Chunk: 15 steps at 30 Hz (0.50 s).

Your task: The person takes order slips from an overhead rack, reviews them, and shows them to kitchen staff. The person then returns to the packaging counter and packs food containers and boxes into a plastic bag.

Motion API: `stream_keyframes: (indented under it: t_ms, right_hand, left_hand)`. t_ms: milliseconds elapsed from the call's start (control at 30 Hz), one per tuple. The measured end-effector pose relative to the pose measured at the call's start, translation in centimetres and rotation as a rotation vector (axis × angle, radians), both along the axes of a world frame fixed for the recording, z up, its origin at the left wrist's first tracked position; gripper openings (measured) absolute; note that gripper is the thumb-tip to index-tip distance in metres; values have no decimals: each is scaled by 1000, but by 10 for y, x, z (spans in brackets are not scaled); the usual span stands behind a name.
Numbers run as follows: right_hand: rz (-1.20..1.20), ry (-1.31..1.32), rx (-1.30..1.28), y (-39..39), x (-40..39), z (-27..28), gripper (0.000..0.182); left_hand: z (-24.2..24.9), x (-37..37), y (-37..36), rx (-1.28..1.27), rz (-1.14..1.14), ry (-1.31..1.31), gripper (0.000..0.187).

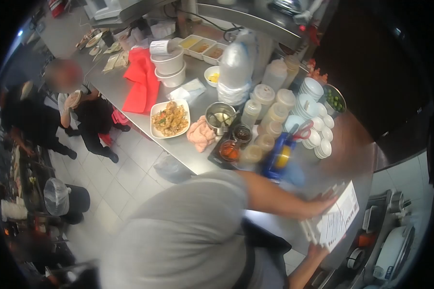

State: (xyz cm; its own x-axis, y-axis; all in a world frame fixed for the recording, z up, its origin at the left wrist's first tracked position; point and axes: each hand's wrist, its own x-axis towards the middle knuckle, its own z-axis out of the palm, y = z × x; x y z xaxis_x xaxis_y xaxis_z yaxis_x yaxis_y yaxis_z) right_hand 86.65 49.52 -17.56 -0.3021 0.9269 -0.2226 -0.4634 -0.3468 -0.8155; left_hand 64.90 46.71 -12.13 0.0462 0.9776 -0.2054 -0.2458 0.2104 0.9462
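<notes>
My left hand [321,206] comes from the grey sleeve and grips the upper edge of a stack of white printed cards [341,216]. Beneath it, my right hand [317,251] holds the lower edge of the same stack. Dark printing shows on the top card, and several layers are visible at the side. Closest to my left arm is a blue box with a yellow patch [280,158], with red-handled scissors [303,131] beside it. White small bowls [319,130] stand stacked and grouped further along the steel counter [197,166].
Sauce bottles [273,113], a metal pot [220,115], a pink cloth [201,134] and a plate of food [170,119] crowd the counter. White tubs [169,70] stand behind a red bag [141,79]. Two people [89,113] stand left, near a lined bin [65,197].
</notes>
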Motion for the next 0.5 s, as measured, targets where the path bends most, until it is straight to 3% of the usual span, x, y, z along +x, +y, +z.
stream_keyframes:
  t_ms: [200, 300, 500]
  right_hand:
    - [-123, -113, -11, -138, 16, 54, 68]
    - [-104, -94, 31, -193, -22, 88, 67]
    - [147, 64, 24, -297, -149, 136, 64]
  left_hand:
    - [60, -10, -112, -121, -109, -47, 85]
    - [97, -47, -181, -111, -99, -77, 88]
    - [112, -142, -319, -9, 178, -157, 100]
